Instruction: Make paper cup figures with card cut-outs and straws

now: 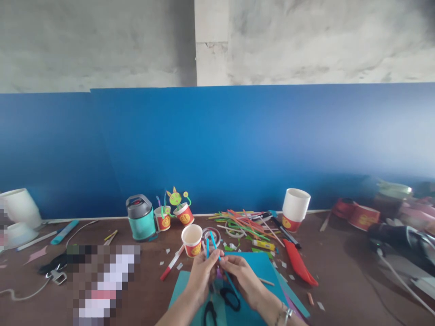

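My left hand (205, 267) and my right hand (239, 274) meet low in the middle, both closed with fingertips together. Between them are two thin blue straws (213, 239), their upper ends sticking up above the fingers and crossing lower down. One straw runs on below my right hand. The exact pinch is partly hidden by the fingers. Beneath the hands lie scissors with black handles (230, 299) on turquoise paper sheets (261, 262). A red and white paper cup (192, 240) stands just beyond my left hand, beside a roll of clear tape (211, 236).
Behind lie a pile of coloured straws (251, 222) and stacked paper cups (295, 208). A glue stick (263, 245), a red pouch-like item (299, 263) and paper scraps are to the right. On the left are a teal jar (140, 217), decorated cups (183, 213) and a red marker (172, 261).
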Demonstrator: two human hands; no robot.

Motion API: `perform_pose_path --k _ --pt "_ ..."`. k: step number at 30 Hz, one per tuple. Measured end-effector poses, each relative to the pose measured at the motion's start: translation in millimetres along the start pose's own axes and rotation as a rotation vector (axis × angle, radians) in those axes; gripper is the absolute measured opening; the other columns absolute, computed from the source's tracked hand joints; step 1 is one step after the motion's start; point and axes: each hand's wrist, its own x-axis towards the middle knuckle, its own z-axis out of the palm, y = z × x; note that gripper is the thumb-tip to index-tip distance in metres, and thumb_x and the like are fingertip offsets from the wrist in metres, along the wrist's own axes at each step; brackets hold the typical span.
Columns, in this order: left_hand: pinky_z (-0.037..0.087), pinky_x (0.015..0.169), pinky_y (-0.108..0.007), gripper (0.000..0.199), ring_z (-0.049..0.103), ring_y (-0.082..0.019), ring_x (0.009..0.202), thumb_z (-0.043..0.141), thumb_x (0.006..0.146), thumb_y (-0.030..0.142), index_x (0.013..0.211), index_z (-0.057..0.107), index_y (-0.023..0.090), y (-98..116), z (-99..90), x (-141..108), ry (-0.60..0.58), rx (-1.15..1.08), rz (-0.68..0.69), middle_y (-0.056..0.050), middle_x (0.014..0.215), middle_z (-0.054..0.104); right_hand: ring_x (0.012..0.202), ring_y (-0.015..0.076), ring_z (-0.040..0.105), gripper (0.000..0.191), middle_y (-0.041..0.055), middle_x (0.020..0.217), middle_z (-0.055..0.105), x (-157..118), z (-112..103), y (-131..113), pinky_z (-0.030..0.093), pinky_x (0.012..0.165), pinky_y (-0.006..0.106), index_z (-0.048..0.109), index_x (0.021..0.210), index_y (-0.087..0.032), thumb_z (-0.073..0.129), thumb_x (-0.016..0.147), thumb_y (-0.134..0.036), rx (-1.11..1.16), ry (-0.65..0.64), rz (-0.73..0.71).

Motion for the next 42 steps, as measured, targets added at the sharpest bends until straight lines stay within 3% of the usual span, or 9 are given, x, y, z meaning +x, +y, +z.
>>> perform_pose_path --k 6,11,16,25,33,42 --pt "0.042 0.047 -0.022 0.045 0.053 -0.01 0.049 0.083 0.051 0.048 0.071 0.064 0.012 -0.3 6.3 -5.7 0.014 -0.028 0.006 0.0 0.058 0.061 0.051 0.0096 0.049 0.03 -0.0004 0.053 0.06 -1.3 -0.1 1.7 0.036 0.054 0.022 0.069 0.06 -0.013 0.081 0.06 -0.041 0.004 -0.008 -0.021" --pt "0.042 0.047 -0.021 0.045 0.052 -0.009 0.049 0.082 0.053 0.048 0.073 0.065 0.012 -0.6 7.3 -5.3 0.006 -0.013 0.004 -0.001 0.061 0.062 0.051 0.0093 0.048 0.03 -0.0004 0.055 0.06 -1.4 -0.1 1.0 0.035 0.053 0.021 0.069 0.06 -0.013 0.081 0.06 -0.041 0.026 0.028 -0.027" --pt "0.04 0.043 -0.022 0.045 0.05 -0.01 0.044 0.079 0.057 0.051 0.077 0.064 0.014 -2.0 2.8 -1.9 0.063 0.001 0.021 0.002 0.053 0.057 0.046 0.0089 0.046 0.032 -0.0001 0.05 0.059 1.5 -2.7 0.0 0.031 0.047 0.021 0.068 0.059 -0.012 0.081 0.06 -0.041 -0.039 -0.024 0.009" --pt "0.044 0.046 -0.023 0.044 0.052 -0.01 0.046 0.082 0.054 0.048 0.071 0.063 0.012 -1.2 6.8 -6.4 -0.011 0.003 0.026 0.0 0.057 0.06 0.047 0.0073 0.046 0.029 -0.0008 0.05 0.059 1.6 -3.0 2.0 0.031 0.048 0.02 0.067 0.056 -0.012 0.081 0.06 -0.037 0.011 -0.006 -0.018" --pt "0.04 0.043 -0.02 0.045 0.051 -0.01 0.043 0.078 0.059 0.051 0.078 0.064 0.013 -2.4 2.5 -1.5 0.028 -0.02 0.004 0.002 0.05 0.056 0.047 0.0088 0.047 0.03 0.0003 0.05 0.059 -0.5 -1.9 -2.3 0.029 0.045 0.021 0.067 0.058 -0.012 0.08 0.061 -0.04 -0.04 -0.02 -0.001" --pt "0.041 0.044 -0.021 0.043 0.051 -0.009 0.045 0.078 0.059 0.049 0.074 0.064 0.011 -6.2 4.9 -3.0 -0.016 0.011 0.063 0.001 0.056 0.058 0.048 0.0076 0.047 0.027 -0.0003 0.051 0.059 1.2 -5.0 4.4 0.032 0.047 0.02 0.068 0.057 -0.013 0.082 0.06 -0.035 0.02 0.001 -0.026"
